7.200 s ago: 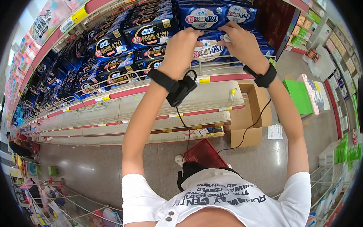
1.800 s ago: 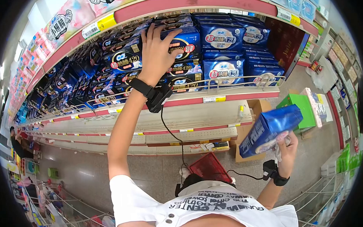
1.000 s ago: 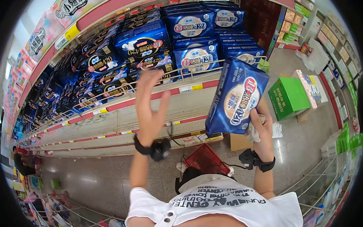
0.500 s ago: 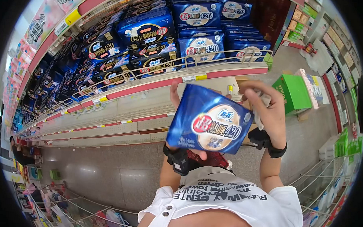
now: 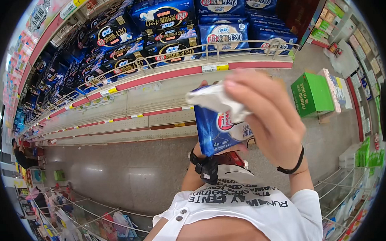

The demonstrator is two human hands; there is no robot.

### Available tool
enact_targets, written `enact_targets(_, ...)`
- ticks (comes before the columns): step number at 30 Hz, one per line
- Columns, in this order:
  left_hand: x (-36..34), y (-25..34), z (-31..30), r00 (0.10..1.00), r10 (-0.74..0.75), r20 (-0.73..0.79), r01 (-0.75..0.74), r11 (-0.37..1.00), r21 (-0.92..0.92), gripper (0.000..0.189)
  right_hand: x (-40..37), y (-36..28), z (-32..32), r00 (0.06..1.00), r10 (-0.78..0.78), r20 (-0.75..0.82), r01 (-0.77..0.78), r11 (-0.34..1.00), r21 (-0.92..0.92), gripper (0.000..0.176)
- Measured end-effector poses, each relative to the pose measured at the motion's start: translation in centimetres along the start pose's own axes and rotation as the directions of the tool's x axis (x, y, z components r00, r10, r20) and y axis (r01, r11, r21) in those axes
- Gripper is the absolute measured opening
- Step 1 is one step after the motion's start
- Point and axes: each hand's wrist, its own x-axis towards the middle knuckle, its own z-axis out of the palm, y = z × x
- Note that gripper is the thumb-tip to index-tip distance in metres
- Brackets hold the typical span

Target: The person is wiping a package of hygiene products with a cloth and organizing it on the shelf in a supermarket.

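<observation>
A blue pack of sanitary pads [image 5: 211,128] is held up in front of my body, tilted, its printed front facing me. My left hand [image 5: 236,150] grips it from behind and below; most of that hand is hidden, with a fingertip showing above the top edge. My right hand [image 5: 267,118] is closed on a crumpled white cloth or tissue [image 5: 215,98]. This lies across the upper front of the pack and covers part of its print. The right fingers are slightly blurred.
A shelf [image 5: 170,74] ahead carries stacked blue and black pad packs [image 5: 169,47] behind a wire rail [image 5: 237,44]. A green box [image 5: 311,95] stands on the floor to the right. Wire racks [image 5: 107,208] flank me, and a person [image 5: 24,156] is far left.
My right hand has swung left from the pack's side to over its front, bringing the white cloth across it. The pack has turned and shifted slightly right.
</observation>
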Motion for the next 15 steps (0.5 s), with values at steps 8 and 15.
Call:
enact_targets(8, -3.2, 1.8, 0.0, 0.998, 0.064, -0.022, -0.065, 0.997, -0.046, 0.141, -1.3, 0.1, 4.4, 0.991, -0.093, 0.091, 0.089, 0.995, 0.049, 0.039)
enact_targets(15, -6.0, 3.2, 1.5, 0.986, 0.162, -0.031, -0.164, 0.983, -0.081, 0.141, -2.3, -0.8, 2.7, 0.968, -0.172, 0.182, 0.125, 0.961, 0.246, 0.033)
